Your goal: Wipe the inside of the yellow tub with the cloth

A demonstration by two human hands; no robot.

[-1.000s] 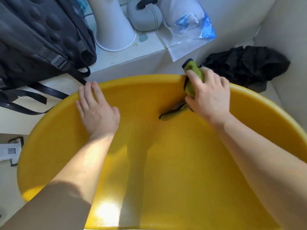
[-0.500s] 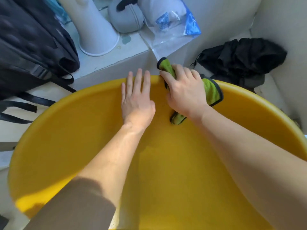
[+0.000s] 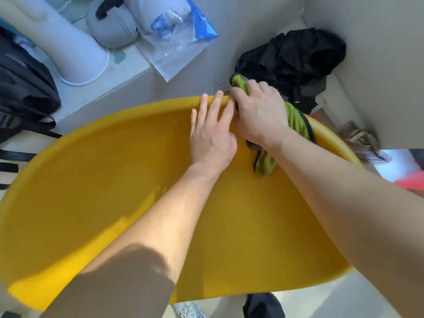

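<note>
A big yellow tub (image 3: 96, 175) fills the middle of the view, tilted toward me. My right hand (image 3: 257, 113) is closed on a green cloth with dark edging (image 3: 296, 121) and presses it against the far wall just under the rim. One end of the cloth sticks up past my fingers, another hangs below my wrist inside the tub. My left hand (image 3: 211, 131) lies flat with fingers spread on the inner wall, fingertips at the rim, touching my right hand.
A black backpack (image 3: 20, 88) lies at the left. A white cone-shaped base (image 3: 75, 56), a grey case (image 3: 112, 24) and a clear plastic bag (image 3: 176, 40) sit on a ledge behind the tub. Black fabric (image 3: 291, 58) is bunched in the right corner by the wall.
My left hand slid right along the inner wall until it met my right hand. The right hand and cloth shifted along the rim, and the view swung.
</note>
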